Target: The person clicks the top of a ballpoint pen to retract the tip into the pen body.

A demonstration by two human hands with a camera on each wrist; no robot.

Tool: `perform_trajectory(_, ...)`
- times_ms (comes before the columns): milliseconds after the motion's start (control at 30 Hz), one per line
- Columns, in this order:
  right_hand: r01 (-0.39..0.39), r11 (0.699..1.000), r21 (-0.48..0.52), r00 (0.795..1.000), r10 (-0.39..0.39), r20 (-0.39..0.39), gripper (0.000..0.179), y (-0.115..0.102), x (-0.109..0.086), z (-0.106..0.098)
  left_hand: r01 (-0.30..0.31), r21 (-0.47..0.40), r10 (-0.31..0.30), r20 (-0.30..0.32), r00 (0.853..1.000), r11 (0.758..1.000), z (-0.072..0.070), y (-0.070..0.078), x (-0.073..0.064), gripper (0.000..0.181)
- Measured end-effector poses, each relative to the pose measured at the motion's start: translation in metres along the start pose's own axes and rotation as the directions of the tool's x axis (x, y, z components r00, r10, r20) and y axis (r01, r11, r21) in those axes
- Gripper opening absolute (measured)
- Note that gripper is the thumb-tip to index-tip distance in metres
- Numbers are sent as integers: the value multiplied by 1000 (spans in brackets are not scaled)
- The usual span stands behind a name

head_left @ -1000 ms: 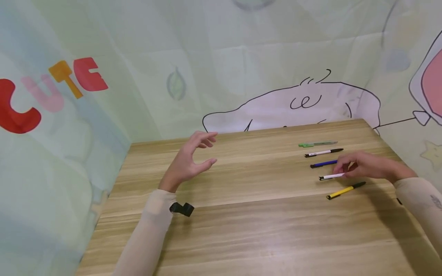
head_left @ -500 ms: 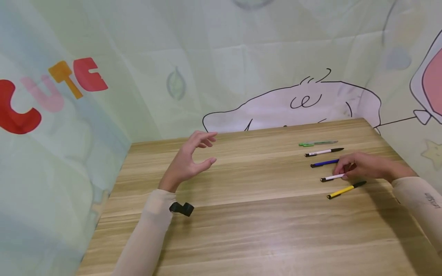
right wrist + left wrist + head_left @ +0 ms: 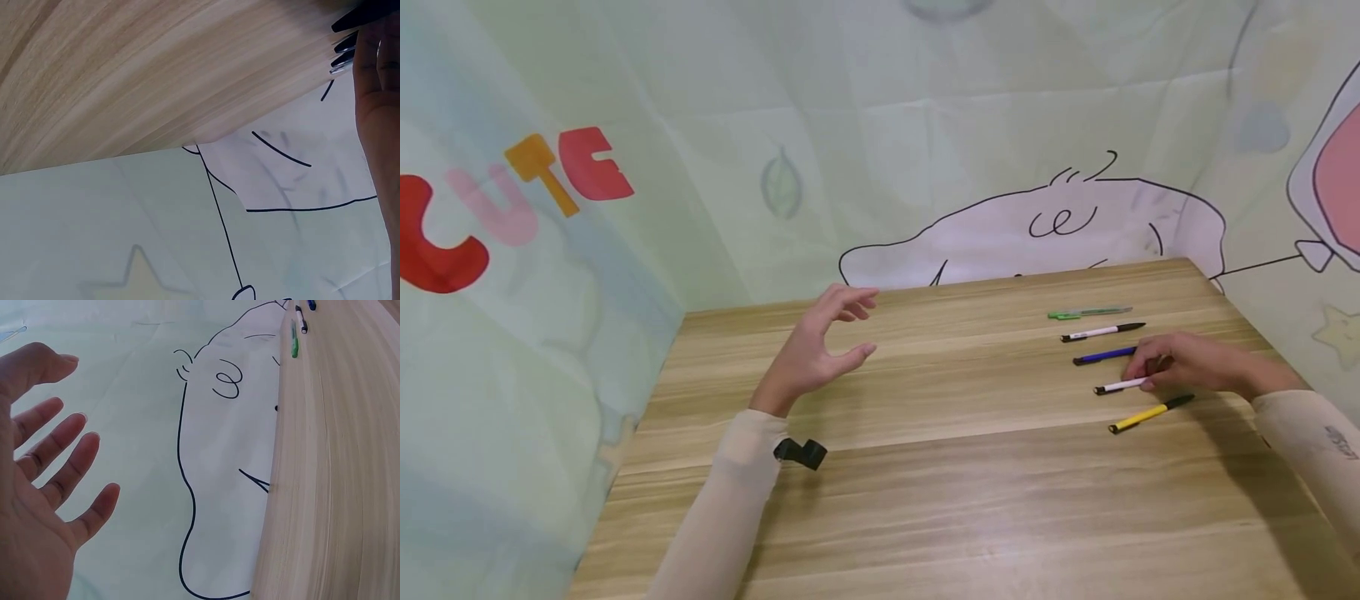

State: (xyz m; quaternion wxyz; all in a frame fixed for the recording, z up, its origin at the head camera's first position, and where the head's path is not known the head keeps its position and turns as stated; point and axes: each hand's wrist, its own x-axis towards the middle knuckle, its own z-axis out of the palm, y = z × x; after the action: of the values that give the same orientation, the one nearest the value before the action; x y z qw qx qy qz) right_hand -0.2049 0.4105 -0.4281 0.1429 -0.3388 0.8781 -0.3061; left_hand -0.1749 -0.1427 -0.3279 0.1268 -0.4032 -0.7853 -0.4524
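My right hand [image 3: 1198,362] pinches a white pen [image 3: 1122,387] by its far-right part, low over the table; the fingers cover that end. Just behind it lies a blue pen [image 3: 1103,356], its right end hidden by the hand. In front is a yellow pen [image 3: 1141,417] with a black grip. Farther back are a white pen with a black grip [image 3: 1101,332] and a green clear pen [image 3: 1086,313]. On the left, my left hand [image 3: 812,350] hovers over the table with fingers spread and holds nothing; the left wrist view shows its bare palm [image 3: 37,531].
The wooden table [image 3: 925,500] meets a printed cloth backdrop [image 3: 715,167] at its back and left edges. The pens form a column near the right edge. A black strap piece [image 3: 802,453] sticks out from the left cuff.
The pinched white pen has come down slightly toward the table and shifted a little. My right forearm has turned slightly. My left hand has drifted slightly right; the other pens stay put.
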Motion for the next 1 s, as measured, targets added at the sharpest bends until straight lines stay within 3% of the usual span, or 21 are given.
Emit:
perform_trajectory(233,-58,997,-55,998,56,-33,16,-8,-5,-2,-11,-11,11,10,1000,1000,3,1,3,62)
perform_trajectory(467,-48,995,-84,986,34,-165,20,-15,-14,-1,-16,-11,16,11,1000,1000,5,2,5,62)
perform_trajectory(700,-99,995,1,986,98,-134,22,-27,-20,1,-11,-6,11,14,1000,1000,5,3,6,63)
perform_trajectory(767,-79,997,-14,989,76,-124,23,-28,-22,4,-13,-9,13,14,1000,1000,5,3,6,63)
perform_trajectory(867,13,1000,-29,992,-17,-126,25,-26,-25,9,-19,-16,19,14,1000,1000,5,2,6,63)
perform_trajectory(1000,128,991,29,986,-125,-108,28,-22,-26,15,-20,-17,20,13,1000,1000,5,2,7,63)
